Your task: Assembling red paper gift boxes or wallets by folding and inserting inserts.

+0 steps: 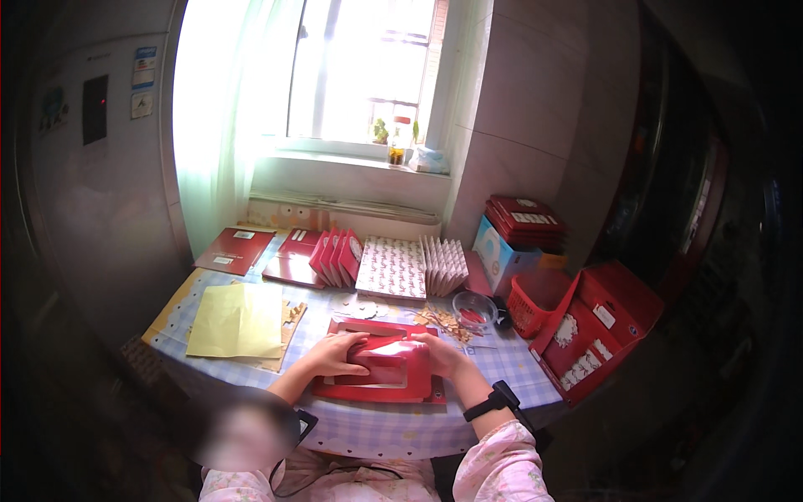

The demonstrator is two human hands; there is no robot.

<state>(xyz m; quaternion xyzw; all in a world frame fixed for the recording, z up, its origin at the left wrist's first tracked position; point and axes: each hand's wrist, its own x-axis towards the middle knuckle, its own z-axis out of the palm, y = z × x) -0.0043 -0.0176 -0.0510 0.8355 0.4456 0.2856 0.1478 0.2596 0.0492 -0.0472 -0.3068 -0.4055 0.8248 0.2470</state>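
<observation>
A flat red cardboard box (370,386) with rectangular cut-out windows lies in front of me near the table's front edge. My left hand (336,356) rests on its left part, fingers spread and thumb apart. At the upper right edge of the box, my right hand (441,355) is closed on the cardboard; its fingertips are partly hidden. Another red layer shows beneath the box at its right and lower edges. Just beyond it lie small tan cardboard scraps (445,321) and white cut pieces (360,308).
A yellow sheet (236,322) lies left on the checked tablecloth. Along the back stand red folders (236,251), folded red cards (336,258) and a patterned stack (391,268). At right are a clear bowl (474,309), a red basket (535,303) and a large red box (595,330).
</observation>
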